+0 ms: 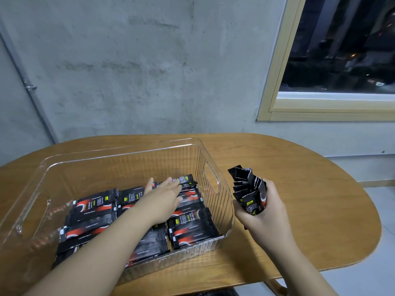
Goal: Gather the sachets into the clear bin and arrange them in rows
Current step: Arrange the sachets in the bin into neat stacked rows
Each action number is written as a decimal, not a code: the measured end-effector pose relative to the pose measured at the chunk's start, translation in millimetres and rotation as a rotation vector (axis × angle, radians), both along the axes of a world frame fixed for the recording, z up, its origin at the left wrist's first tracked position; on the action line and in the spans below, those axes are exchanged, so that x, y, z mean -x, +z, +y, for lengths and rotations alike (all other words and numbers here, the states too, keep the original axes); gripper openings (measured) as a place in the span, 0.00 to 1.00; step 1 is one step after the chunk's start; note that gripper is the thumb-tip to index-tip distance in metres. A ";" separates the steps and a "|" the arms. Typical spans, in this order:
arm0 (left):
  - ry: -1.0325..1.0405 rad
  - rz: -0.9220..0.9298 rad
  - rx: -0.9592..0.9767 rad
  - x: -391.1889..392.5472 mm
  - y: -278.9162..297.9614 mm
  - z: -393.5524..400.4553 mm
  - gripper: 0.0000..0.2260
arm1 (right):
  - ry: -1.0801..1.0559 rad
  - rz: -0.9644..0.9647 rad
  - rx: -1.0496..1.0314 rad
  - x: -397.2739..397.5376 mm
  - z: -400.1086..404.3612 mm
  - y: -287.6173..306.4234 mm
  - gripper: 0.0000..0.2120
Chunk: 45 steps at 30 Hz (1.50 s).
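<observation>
On oval wooden table [299,210]: clear bin [198,146]; concrete wall [128,71], window [342,50].

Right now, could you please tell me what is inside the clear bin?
The clear bin holds black sachets lying flat in rows, with the left hand resting on them. The forearm covers some, so the count is unclear. The far left part shows bare floor.
</observation>
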State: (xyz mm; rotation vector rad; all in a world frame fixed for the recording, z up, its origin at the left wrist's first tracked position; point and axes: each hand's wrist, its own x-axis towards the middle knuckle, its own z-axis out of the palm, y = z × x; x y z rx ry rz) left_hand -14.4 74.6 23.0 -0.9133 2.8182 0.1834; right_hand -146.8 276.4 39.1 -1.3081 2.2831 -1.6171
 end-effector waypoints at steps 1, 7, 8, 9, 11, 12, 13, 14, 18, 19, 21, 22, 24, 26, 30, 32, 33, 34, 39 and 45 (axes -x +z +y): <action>-0.005 0.095 0.010 -1.3 6.4 3.5 0.21 | 0.006 0.012 -0.011 -0.4 1.0 0.8 0.25; -0.159 0.837 -0.260 -3.9 72.4 58.9 0.13 | 0.033 0.189 -0.150 -4.0 4.1 5.3 0.26; -0.196 0.852 -0.329 -3.1 79.6 67.5 0.12 | 0.035 0.216 -0.174 -4.3 4.2 5.4 0.27; -0.230 0.844 -0.362 -1.7 83.7 72.7 0.11 | 0.034 0.234 -0.189 -4.5 4.4 5.7 0.28; -0.259 0.808 -0.366 0.4 86.6 76.6 0.08 | 0.026 0.262 -0.207 -4.0 5.6 5.6 0.27; -0.252 0.794 -0.366 1.2 86.8 76.7 0.07 | 0.025 0.284 -0.215 -3.6 6.6 5.6 0.27; -0.242 0.786 -0.369 1.9 86.0 76.5 0.06 | 0.028 0.310 -0.226 -3.7 7.6 6.0 0.26; -0.230 0.787 -0.381 2.4 85.1 77.0 0.06 | 0.031 0.336 -0.240 -4.2 8.5 6.8 0.26; -0.180 0.794 -0.441 4.5 85.5 80.1 0.07 | 0.032 0.454 -0.289 -6.2 8.2 10.3 0.27; -0.162 0.798 -0.448 5.0 86.2 80.2 0.08 | 0.032 0.479 -0.292 -6.3 7.9 10.4 0.27; -0.123 0.826 -0.453 5.0 86.9 78.5 0.09 | 0.029 0.492 -0.293 -6.0 7.8 10.5 0.27; -0.108 0.840 -0.450 4.3 87.3 77.3 0.10 | 0.025 0.486 -0.293 -5.7 7.9 11.0 0.27; -0.075 0.860 -0.440 1.3 88.2 74.0 0.10 | 0.012 0.442 -0.296 -4.5 8.5 13.6 0.27; -0.009 0.908 -0.463 -2.7 90.8 67.1 0.10 | -0.010 0.393 -0.298 -1.2 9.8 15.4 0.27; 0.181 1.132 -0.597 -15.1 92.9 35.2 0.10 | -0.052 0.305 -0.278 6.9 13.5 10.9 0.26; 0.313 1.185 -0.535 -21.8 81.0 12.0 0.09 | -0.069 0.264 -0.268 10.8 15.4 6.6 0.25; 0.382 1.167 -0.502 -24.3 72.4 2.5 0.07 | -0.073 0.247 -0.263 12.8 16.0 4.6 0.25; 0.444 1.128 -0.487 -25.4 61.9 -4.8 0.06 | -0.074 0.234 -0.263 14.6 16.4 3.0 0.25; 0.620 0.962 -0.597 -14.2 15.4 -11.6 0.07 | -0.078 0.208 -0.284 18.9 15.6 -3.0 0.25; 0.662 0.855 -0.532 8.8 1.6 -12.3 0.05 | -0.069 0.206 -0.286 24.2 14.7 -8.2 0.25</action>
